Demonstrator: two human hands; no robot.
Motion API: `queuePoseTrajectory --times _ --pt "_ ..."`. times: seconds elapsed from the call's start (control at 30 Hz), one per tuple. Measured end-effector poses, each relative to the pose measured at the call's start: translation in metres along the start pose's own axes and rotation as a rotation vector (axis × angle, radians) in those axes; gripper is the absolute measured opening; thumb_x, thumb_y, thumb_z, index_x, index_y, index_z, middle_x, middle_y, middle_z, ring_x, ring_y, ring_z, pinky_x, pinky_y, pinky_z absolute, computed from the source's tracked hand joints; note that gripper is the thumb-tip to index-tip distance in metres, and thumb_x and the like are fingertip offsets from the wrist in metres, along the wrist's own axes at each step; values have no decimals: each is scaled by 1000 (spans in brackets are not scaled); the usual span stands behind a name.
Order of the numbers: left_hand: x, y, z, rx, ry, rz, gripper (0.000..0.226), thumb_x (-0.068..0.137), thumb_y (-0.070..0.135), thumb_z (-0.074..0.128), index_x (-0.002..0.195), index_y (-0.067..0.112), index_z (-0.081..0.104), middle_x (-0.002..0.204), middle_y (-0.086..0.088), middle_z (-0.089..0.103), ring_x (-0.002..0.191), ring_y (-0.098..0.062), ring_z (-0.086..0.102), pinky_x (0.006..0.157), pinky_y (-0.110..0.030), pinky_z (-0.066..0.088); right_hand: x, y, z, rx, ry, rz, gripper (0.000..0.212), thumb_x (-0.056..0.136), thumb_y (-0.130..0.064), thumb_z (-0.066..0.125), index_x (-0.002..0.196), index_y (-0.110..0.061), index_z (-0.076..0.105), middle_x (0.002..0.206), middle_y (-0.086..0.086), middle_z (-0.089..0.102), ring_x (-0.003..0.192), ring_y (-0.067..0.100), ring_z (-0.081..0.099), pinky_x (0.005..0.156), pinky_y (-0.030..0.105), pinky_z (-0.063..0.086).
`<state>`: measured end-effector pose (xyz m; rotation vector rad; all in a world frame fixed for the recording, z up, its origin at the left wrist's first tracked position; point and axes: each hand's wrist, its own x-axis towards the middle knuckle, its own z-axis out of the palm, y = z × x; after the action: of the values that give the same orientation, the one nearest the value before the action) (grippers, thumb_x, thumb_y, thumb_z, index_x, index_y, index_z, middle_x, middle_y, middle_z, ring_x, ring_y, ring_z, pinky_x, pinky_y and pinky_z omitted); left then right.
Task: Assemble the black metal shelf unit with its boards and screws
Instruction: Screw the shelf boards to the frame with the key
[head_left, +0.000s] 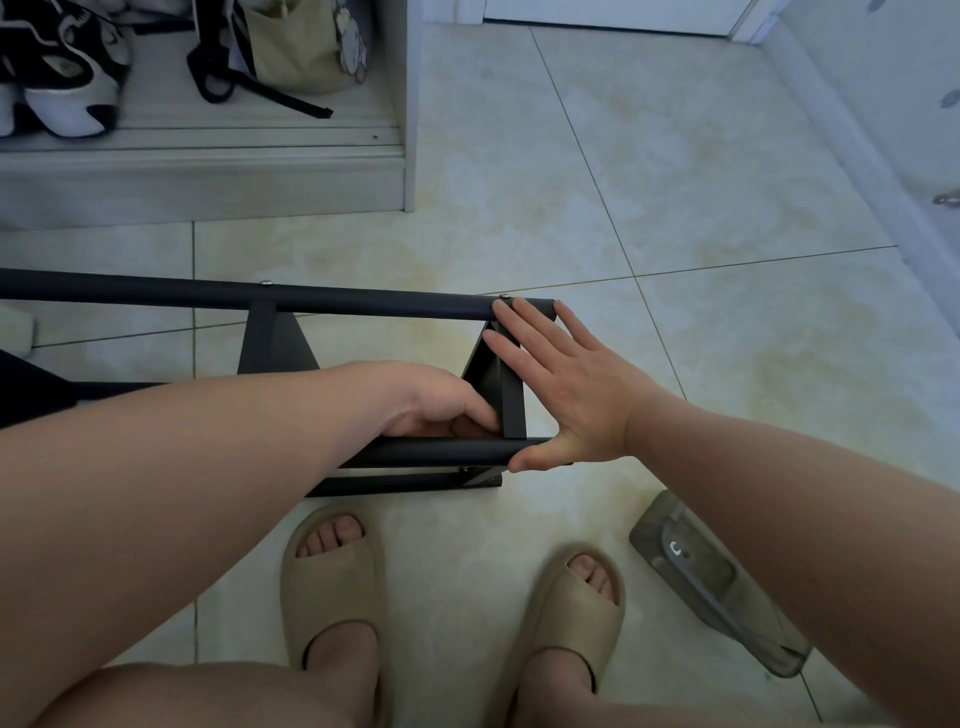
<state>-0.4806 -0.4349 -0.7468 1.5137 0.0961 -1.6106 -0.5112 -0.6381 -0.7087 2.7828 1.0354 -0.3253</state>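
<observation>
Head: frame (363, 302) in left grip (441, 405), touching right grip (566, 384)

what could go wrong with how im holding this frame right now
The right hand only presses flat on the end of the black frame, so the frame may slip sideways.
The left hand curls inside by the cross bracket, where fingers might get pinched.
Toes in the open slides sit close to the frame and could be hit if it drops.

Bare forearms with no sleeves, bare knees, and tan foam slide sandals (332, 582) with open toes
</observation>
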Motion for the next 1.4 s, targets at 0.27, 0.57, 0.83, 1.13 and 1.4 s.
queuePoseTrajectory --times 0.27,0.57,0.83,1.13,1.4 --pt "2 1 -1 -53 18 31 19 92 18 60 94 10 77 96 -11 75 83 -25 69 83 -34 54 0 -1 -1 13 -7 4 125 73 -97 22 163 -10 4 169 13 -8 157 28 -9 125 55 2" --pt "0 1 -2 -6 4 21 21 92 15 58 91 11 79 96 -11 75 89 -27 69 90 -37 53 0 -3 -2 3 -9 16 125 73 -96 21 162 -10 5 169 14 -8 157 28 -9 125 55 2" --pt "0 1 -2 55 78 11 23 93 20 64 109 8 75 103 -12 74 92 -27 68 92 -38 52 1 -5 -3 6 -20 22 125 73 -96 21 162 -10 4 169 14 -9 157 28 -10 125 55 1" --pt "-1 0 -6 -1 -28 30 25 94 16 56 91 14 80 96 -8 76 86 -24 70 85 -33 54 1 -5 -8 -4 -49 27 126 72 -97 18 162 -11 2 169 13 -12 156 28 -12 125 52 -1" --pt "1 0 0 83 109 77 13 91 15 64 98 8 72 85 -8 72 78 -24 66 77 -31 52 2 -6 -12 -27 -76 28 127 71 -96 16 162 -10 -1 168 15 -14 156 29 -14 126 51 -4"
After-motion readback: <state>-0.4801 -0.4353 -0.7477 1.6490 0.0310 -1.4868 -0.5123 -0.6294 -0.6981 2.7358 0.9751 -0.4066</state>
